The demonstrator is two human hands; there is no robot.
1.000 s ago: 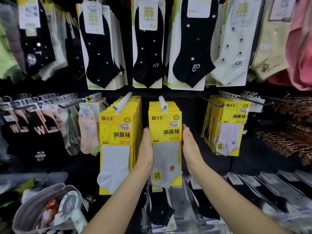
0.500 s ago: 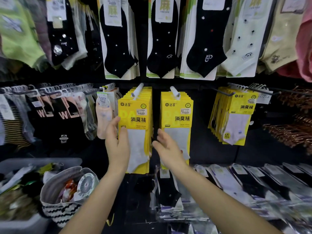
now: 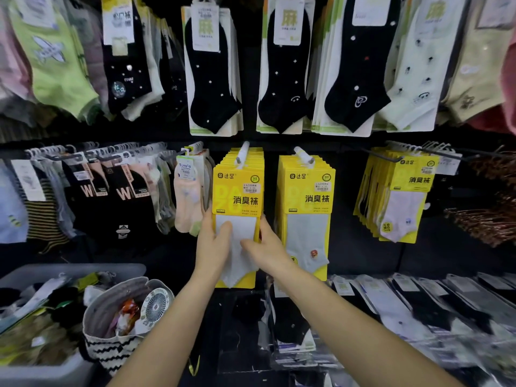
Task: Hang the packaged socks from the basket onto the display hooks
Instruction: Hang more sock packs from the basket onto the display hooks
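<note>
Together left hand (image 3: 213,244), right hand (image 3: 266,248) hold flat yellow sock pack (image 3: 238,192)

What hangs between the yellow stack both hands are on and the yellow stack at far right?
Head view: a third yellow stack, fronted by a grey sock, on its own hook; then bare dark panel.

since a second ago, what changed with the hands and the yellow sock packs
The left hand and right hand let go of the grey-sock stack, moved left and now grip the white-sock stack by its sides. Both stacks hang in place as before.
</note>
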